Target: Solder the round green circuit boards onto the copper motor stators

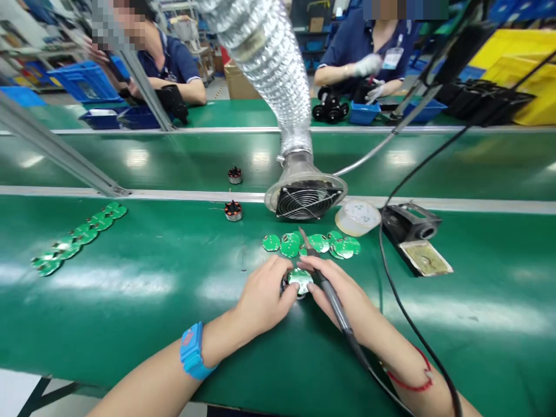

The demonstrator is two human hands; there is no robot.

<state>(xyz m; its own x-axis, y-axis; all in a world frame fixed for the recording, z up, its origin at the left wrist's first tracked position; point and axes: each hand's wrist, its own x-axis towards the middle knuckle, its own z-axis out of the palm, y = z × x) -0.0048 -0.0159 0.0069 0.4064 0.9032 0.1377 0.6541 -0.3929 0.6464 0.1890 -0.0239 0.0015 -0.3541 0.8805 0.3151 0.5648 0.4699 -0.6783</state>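
Between my two hands is a round green circuit board (300, 279), with a dark part partly visible under its left edge. My left hand (264, 292) is closed on the board's left side, thumb at the front. My right hand (347, 298) holds a soldering iron (333, 298), its tip pointing away over the loose boards; the right thumb and fingers also reach the board's right edge. Just beyond my hands lie several loose round green boards (289, 245). Two copper-wound motor stators (233, 212) stand farther back, one on the ledge's far side.
A fume extractor hood (306, 194) hangs ahead on a silver duct (278, 69). To its right are a tape roll (358, 218) and a soldering iron stand (410, 223) with a sponge (425, 258). Overlapping boards (82, 234) line the left. A black cable crosses at right. Two people sit opposite.
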